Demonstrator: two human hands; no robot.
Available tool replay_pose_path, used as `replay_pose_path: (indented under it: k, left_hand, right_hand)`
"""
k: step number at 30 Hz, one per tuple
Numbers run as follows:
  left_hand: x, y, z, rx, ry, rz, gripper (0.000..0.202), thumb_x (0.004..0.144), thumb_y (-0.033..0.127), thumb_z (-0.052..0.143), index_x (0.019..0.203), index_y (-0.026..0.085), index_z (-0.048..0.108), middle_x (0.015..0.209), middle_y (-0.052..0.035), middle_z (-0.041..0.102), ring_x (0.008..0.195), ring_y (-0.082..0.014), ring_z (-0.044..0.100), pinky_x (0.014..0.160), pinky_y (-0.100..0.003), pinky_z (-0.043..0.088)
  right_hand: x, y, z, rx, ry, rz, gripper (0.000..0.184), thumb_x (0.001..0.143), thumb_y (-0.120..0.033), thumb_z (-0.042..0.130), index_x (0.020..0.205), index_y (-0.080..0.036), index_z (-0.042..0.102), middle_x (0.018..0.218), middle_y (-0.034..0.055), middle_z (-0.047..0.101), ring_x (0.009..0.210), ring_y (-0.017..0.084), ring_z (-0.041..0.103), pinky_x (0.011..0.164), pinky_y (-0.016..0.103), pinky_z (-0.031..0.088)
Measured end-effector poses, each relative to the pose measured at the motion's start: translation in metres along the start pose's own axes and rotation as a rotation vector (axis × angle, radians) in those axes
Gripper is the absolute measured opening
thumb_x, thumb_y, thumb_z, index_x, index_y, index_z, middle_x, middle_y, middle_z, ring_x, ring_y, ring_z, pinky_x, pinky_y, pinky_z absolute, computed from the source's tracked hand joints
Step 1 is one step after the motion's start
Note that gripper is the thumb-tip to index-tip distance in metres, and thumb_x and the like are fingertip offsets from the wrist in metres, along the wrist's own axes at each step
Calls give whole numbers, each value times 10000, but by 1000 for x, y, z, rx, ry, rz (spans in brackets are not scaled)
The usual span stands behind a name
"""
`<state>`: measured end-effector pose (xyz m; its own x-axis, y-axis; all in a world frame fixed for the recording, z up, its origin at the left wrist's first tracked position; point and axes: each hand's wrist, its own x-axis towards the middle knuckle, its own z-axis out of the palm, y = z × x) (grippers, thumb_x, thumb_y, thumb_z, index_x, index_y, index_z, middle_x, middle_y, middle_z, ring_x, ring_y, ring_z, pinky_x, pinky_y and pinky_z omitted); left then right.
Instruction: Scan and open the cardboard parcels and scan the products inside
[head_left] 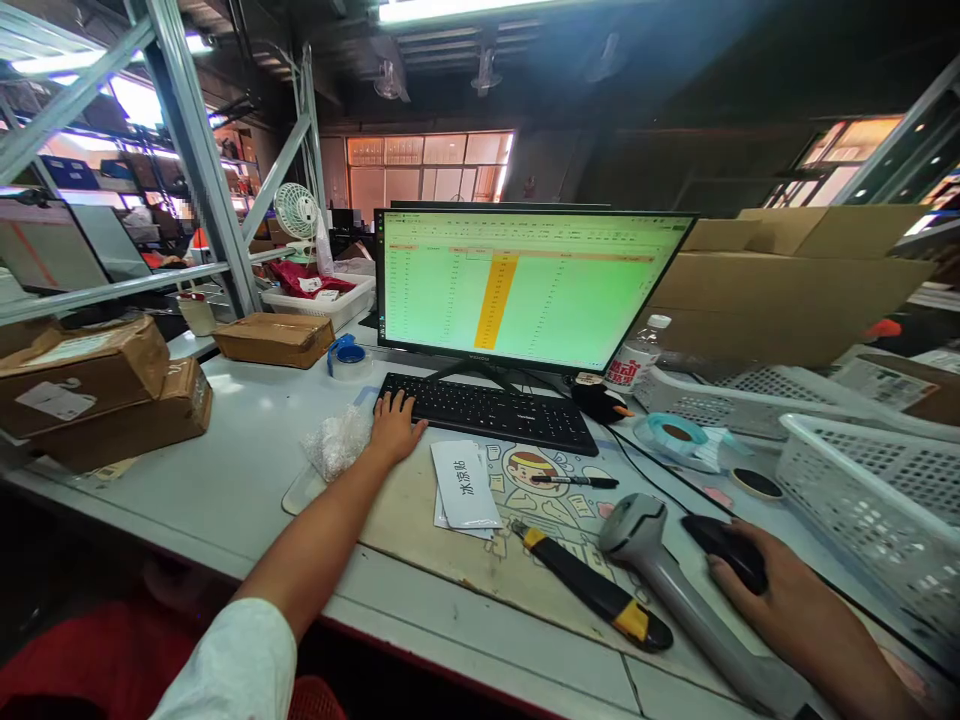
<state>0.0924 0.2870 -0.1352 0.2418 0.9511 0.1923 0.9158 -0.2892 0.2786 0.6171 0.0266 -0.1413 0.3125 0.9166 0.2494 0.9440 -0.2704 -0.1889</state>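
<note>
My left hand [393,427] rests on the left end of the black keyboard [491,410], fingers spread over the keys. On the black computer mouse [726,550] lies my right hand [787,610], fingers curved round it. The monitor [525,290] behind the keyboard shows a green spreadsheet with an orange column. Between my hands lie a grey barcode scanner [675,590], a yellow-and-black utility knife [592,590], a black pen [574,481] and a white paper packet [465,485] on a printed desk mat [420,520].
Cardboard parcels [97,390] are stacked at the left, another box [274,338] behind. White plastic baskets [870,490] stand at the right, with tape rolls [679,433], a water bottle [634,360] and large flat cartons [787,280]. Metal shelving [195,150] and a small fan [296,212] are behind.
</note>
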Motion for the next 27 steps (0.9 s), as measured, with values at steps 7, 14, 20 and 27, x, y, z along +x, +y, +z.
replay_pose_path:
  k: [7, 14, 20, 27]
  left_hand:
    - [-1, 2, -3, 0, 3, -2, 666, 1052, 519, 475, 1610, 160, 432, 1687, -90, 257, 1567, -358, 183, 1299, -483, 104]
    - [-2, 2, -3, -2, 0, -3, 663, 1053, 518, 472, 1609, 158, 432, 1685, -93, 261, 1566, -360, 187, 1298, -484, 109]
    - [-2, 2, -4, 2, -16, -5, 662, 1056, 514, 464, 1611, 156, 425, 1687, -97, 254, 1567, -363, 181, 1299, -487, 100]
    - [-4, 2, -9, 3, -40, -5, 668, 1070, 533, 428, 1627, 164, 397, 1698, -87, 224, 1578, -349, 149, 1304, -473, 78]
  right_hand:
    - [-3, -7, -7, 40, 60, -167, 741, 965, -709, 423, 1399, -117, 523, 1364, 165, 469, 1124, 226, 495, 1118, 431, 418]
    - [-2, -3, 2, -5, 157, -219, 806, 989, -794, 326, 1366, -114, 534, 1318, 165, 507, 1109, 231, 517, 1047, 434, 450]
    - [-4, -11, -2, -84, 262, -344, 807, 1062, -785, 236, 1339, -109, 576, 1296, 156, 532, 1064, 200, 547, 983, 381, 493]
    - [-6, -38, -28, -177, 418, -613, 579, 1143, -583, 346, 1306, -102, 625, 1207, 124, 575, 802, 97, 551, 571, 154, 417]
